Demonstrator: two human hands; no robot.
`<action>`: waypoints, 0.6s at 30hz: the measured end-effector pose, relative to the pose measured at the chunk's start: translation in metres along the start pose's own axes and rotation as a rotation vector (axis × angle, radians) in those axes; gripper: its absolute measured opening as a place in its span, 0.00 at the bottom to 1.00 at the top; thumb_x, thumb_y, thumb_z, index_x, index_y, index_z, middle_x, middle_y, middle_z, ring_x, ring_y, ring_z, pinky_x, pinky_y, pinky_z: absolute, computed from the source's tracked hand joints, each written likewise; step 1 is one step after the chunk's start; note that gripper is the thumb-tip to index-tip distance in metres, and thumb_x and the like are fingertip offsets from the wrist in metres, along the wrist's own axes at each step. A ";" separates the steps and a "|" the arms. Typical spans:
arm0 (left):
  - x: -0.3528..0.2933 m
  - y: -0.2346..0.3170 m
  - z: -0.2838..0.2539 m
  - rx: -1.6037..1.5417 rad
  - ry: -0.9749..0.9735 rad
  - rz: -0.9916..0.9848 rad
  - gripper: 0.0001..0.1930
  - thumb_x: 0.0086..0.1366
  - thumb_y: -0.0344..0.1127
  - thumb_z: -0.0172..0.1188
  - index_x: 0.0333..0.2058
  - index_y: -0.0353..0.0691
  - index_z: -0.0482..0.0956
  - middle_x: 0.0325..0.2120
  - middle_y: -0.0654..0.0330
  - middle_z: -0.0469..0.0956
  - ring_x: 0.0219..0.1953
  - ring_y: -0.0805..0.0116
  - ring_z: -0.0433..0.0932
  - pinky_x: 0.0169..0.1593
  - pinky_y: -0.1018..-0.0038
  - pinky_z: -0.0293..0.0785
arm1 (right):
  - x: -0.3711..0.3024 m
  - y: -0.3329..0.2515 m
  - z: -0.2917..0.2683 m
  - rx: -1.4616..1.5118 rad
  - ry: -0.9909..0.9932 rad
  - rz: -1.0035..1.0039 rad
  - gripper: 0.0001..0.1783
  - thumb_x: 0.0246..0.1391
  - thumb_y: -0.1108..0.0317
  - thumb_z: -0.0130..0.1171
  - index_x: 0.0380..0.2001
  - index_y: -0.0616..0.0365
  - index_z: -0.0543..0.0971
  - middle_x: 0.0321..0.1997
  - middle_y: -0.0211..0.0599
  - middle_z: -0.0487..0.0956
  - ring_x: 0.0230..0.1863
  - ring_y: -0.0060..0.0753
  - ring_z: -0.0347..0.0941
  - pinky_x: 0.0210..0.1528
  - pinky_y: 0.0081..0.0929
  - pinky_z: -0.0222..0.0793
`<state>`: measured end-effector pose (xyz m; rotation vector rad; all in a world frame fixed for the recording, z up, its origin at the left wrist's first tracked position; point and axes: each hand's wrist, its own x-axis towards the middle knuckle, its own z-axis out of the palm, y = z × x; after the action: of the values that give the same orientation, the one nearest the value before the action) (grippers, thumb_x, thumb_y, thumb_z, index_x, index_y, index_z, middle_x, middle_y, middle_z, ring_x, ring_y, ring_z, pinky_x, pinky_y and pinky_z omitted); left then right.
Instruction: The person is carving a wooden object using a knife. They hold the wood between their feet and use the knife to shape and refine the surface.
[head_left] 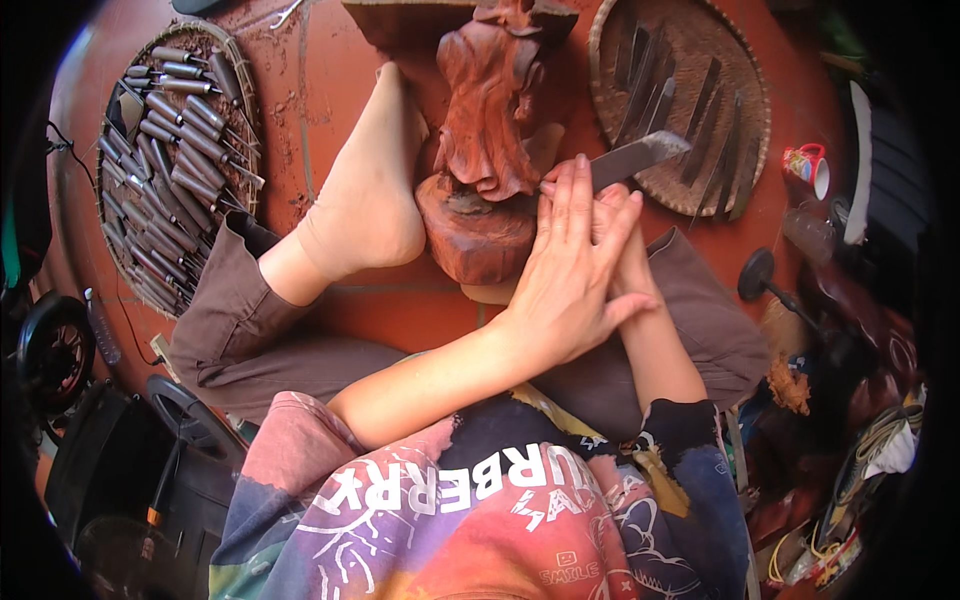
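A reddish-brown carved wooden figure [485, 100] lies on the floor before me, its rounded base [478, 235] toward me. My left hand [568, 260] lies across my right hand beside that base, fingers stretched out and fingertips near the wood's edge. Mostly covered by it, my right hand [634, 258] is closed around a dark flat file [630, 162]. The file's pale end points up and to the right, over the rim of a basket. How the right fingers wrap round the file is partly hidden.
At left, a round woven basket [252, 110] holds several wood-handled carving chisels [190, 150]. Another basket [757, 90] at right carries several flat files [705, 105]. My bare foot [365, 190] rests left of the figure. A red cup [806, 168] stands far right; wood chips dot the tiled floor.
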<state>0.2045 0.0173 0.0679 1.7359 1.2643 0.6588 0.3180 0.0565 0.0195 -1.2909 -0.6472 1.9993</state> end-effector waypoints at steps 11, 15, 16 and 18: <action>0.009 -0.006 0.010 0.099 0.005 0.023 0.49 0.50 0.56 0.64 0.63 0.37 0.51 0.61 0.25 0.39 0.65 0.28 0.37 0.65 0.47 0.38 | 0.004 -0.001 -0.006 0.047 -0.028 0.007 0.10 0.52 0.68 0.60 0.36 0.60 0.74 0.30 0.28 0.74 0.32 0.19 0.73 0.34 0.19 0.71; -0.010 0.009 -0.004 0.064 -0.080 0.037 0.48 0.50 0.56 0.64 0.63 0.38 0.52 0.61 0.25 0.38 0.65 0.29 0.36 0.65 0.47 0.37 | -0.006 0.000 0.000 -0.136 -0.028 0.017 0.10 0.52 0.68 0.60 0.36 0.60 0.74 0.30 0.27 0.74 0.32 0.20 0.73 0.35 0.19 0.71; -0.007 0.001 0.000 0.043 -0.032 0.038 0.48 0.50 0.56 0.64 0.63 0.37 0.52 0.61 0.26 0.38 0.65 0.30 0.36 0.65 0.48 0.37 | 0.004 -0.002 -0.004 -0.155 -0.033 0.077 0.10 0.52 0.68 0.59 0.36 0.60 0.74 0.30 0.27 0.74 0.32 0.20 0.73 0.35 0.19 0.71; 0.005 -0.005 0.007 0.029 0.001 0.027 0.47 0.51 0.55 0.64 0.63 0.37 0.52 0.61 0.26 0.38 0.65 0.30 0.36 0.66 0.48 0.37 | 0.017 -0.002 -0.016 0.154 -0.138 0.114 0.10 0.53 0.68 0.59 0.37 0.59 0.74 0.31 0.27 0.74 0.32 0.20 0.73 0.35 0.18 0.71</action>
<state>0.2098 0.0198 0.0595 1.7797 1.2585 0.6603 0.3282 0.0711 0.0051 -1.1279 -0.4807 2.2002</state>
